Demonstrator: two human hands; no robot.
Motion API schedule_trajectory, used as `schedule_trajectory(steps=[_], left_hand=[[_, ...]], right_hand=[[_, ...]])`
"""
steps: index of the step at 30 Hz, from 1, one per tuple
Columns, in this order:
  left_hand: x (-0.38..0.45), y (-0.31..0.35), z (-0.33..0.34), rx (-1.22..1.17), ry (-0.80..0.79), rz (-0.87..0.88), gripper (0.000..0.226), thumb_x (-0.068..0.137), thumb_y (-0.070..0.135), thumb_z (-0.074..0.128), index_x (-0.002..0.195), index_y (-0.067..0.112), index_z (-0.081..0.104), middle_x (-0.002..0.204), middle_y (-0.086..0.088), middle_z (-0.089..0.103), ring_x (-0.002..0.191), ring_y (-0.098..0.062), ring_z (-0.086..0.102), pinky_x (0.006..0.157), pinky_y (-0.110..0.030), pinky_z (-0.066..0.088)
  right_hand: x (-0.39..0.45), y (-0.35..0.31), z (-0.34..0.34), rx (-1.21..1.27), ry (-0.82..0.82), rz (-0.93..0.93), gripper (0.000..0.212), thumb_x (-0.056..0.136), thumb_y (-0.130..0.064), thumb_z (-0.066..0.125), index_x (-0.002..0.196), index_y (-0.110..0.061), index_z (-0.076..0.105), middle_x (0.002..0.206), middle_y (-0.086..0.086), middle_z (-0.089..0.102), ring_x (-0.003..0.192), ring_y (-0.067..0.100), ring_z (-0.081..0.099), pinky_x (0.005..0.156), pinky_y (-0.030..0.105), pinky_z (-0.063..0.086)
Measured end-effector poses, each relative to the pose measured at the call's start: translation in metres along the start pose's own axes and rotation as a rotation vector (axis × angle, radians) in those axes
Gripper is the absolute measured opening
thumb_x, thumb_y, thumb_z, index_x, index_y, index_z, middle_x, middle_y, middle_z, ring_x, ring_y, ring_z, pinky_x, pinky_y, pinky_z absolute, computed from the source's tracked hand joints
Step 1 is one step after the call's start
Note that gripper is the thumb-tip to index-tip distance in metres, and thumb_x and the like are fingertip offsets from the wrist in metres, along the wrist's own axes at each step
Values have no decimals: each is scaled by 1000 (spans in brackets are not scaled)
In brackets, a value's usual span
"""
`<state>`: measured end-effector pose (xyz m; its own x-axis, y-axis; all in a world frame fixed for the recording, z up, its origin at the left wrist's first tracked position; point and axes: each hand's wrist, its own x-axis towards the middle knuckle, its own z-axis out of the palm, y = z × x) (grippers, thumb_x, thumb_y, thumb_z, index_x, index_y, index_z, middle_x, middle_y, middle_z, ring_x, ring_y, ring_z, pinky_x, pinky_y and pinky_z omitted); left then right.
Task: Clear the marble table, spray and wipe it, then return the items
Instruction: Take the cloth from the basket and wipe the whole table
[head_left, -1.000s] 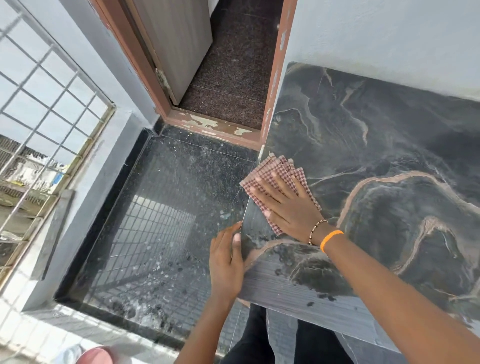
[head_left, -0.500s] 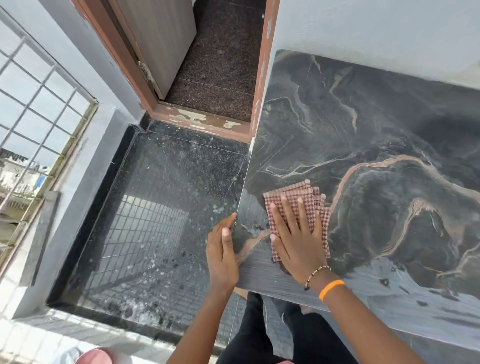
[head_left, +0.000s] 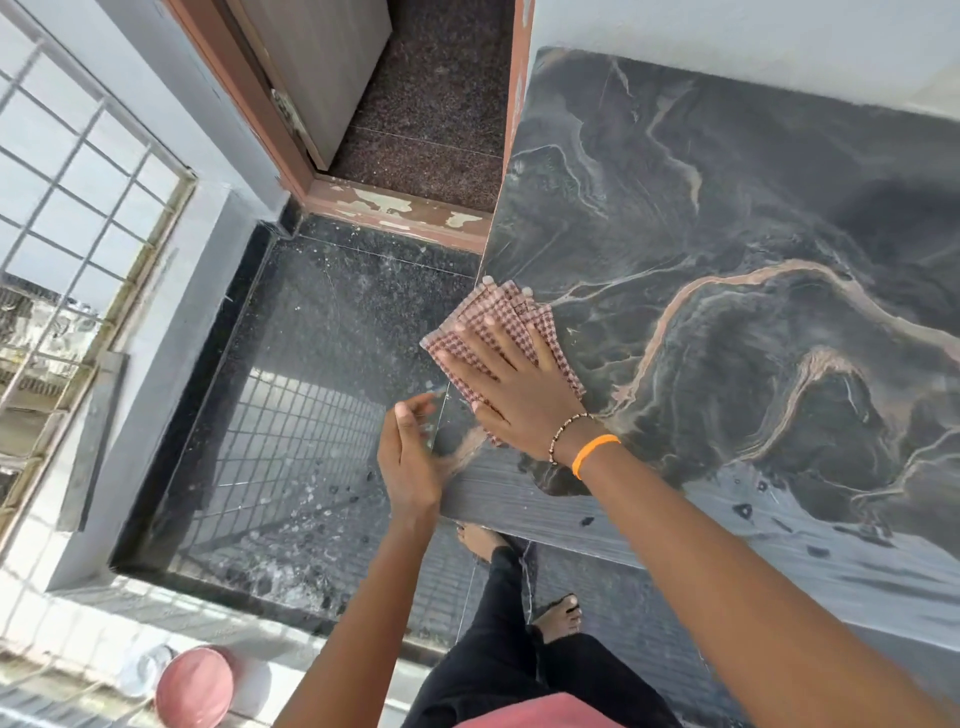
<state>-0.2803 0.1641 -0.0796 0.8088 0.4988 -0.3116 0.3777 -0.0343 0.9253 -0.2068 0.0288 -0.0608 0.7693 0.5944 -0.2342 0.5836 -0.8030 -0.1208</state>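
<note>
Balcony desk (head_left: 727, 234) bare | right hand (head_left: 511, 384) spread flat, pressing cloth (head_left: 498, 317) at left edge | left hand (head_left: 410, 457) relaxed beside edge, empty | cloth soft, light; likely bunches, press mid-fold

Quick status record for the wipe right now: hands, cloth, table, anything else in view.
right hand: flat, fingers spread, pressing the checked cloth down
checked cloth: folded, at the marble table left edge, one corner hanging past it
left hand: open, beside the table's left edge, holding nothing
marble table: top bare apart from the cloth; near strip looks wet
pink bowl: on the ledge, lower left
step: wiping under way
</note>
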Motion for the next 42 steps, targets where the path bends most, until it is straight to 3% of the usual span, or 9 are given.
schedule_trajectory(steps=[4,10,14,23,27,32,37,40,42], left_hand=[[-10,-1,-4,12,11,-55,27,98,26,40,101,16,65,95,9,62,94,-11,57,84,-25,44],[-23,-6,-23,3,-42,-127,15,92,19,54,96,23,68,101,1,67,93,-12,60,80,-22,48],[-23,-5,-37,-47,-128,-166,18,90,12,56,102,17,69,98,-2,68,82,-8,62,69,-15,53],[-25,-4,-48,46,-139,-118,23,89,9,58,99,25,70,91,11,68,70,-1,59,63,-16,49],[-40,-16,-53,-153,-153,-253,22,90,4,54,104,10,69,95,-2,72,83,-9,66,68,-16,53],[-53,-24,-52,-262,-170,-313,24,91,6,53,112,9,66,111,-7,70,106,-18,65,91,-31,51],[-57,-23,-48,-329,-118,-325,25,92,4,51,111,10,66,110,-3,69,104,-12,65,87,-23,53],[-61,-24,-51,-391,-109,-317,26,92,1,49,114,4,62,112,-6,68,106,-14,64,88,-22,54],[-62,-25,-54,-406,-107,-311,26,92,0,49,114,1,62,114,-8,67,108,-16,63,90,-23,53]], right_hand=[[-52,24,14,-72,30,7,65,84,-45,29,146,-34,14,156,-2,20,143,25,19,115,53,10],[-108,43,24,166,132,426,73,81,-45,28,149,-27,8,158,4,5,146,28,0,118,47,5],[-117,0,32,130,145,591,63,84,-39,24,146,-31,18,156,6,20,141,41,21,109,61,19],[-30,-64,20,107,81,352,62,89,-44,17,148,-24,14,157,3,16,143,37,18,109,63,15],[-36,-84,21,31,68,86,60,88,-41,23,145,-24,27,153,-1,30,141,33,26,110,61,24],[-92,-62,35,-52,80,-66,60,89,-42,24,147,-28,16,156,-4,23,143,28,22,111,50,8],[-135,-8,43,-4,91,237,56,92,-50,21,146,-37,12,158,10,8,145,34,9,115,53,5],[-157,-8,46,89,96,516,57,93,-54,2,146,-36,10,157,13,9,144,37,11,113,58,10],[-162,-32,50,111,109,625,59,93,-53,8,146,-29,16,155,18,16,141,42,18,109,62,17]])
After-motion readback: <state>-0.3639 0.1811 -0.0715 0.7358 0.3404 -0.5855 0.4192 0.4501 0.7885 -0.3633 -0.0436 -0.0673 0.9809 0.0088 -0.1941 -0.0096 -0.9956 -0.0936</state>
